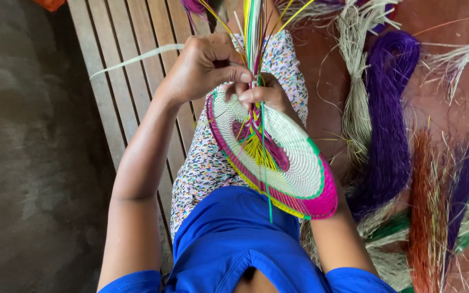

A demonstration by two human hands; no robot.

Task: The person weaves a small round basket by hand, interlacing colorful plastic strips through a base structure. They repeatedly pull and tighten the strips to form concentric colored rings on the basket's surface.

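Woven disc [294,163], round and flat, cream coils with pink border, green ring and yellow-and-magenta centre, held tilted on edge above the lap, between the two hands and over the patterned trousers [202,163]; catalogue of surroundings, left to right: grey concrete floor [23,163] at far left; slatted wooden bench [126,65] beside it, a pale loose strip [137,57] lying across its slats; left forearm rising from the blue shirt [229,239] to the left hand [202,68], fingers curled together and thumb pressed down, pinching the bundle of coloured strands [253,27] at the disc's upper rim; strands green, yellow, pink and white, standing upward out of frame, one green strand hanging down across the disc face past its lower edge; right hand [261,95] just beside and touching the left, fingertips closed on the same strands and rim, the rest of the hand hidden behind the disc; right forearm showing below the pink border; reddish floor [321,59] to the right; pale straw hank [356,92] lying lengthwise; purple fibre hank [389,119] just beside it; orange fibre bundle [422,206], a second purple bundle [465,173] and green and straw fibres at far right.
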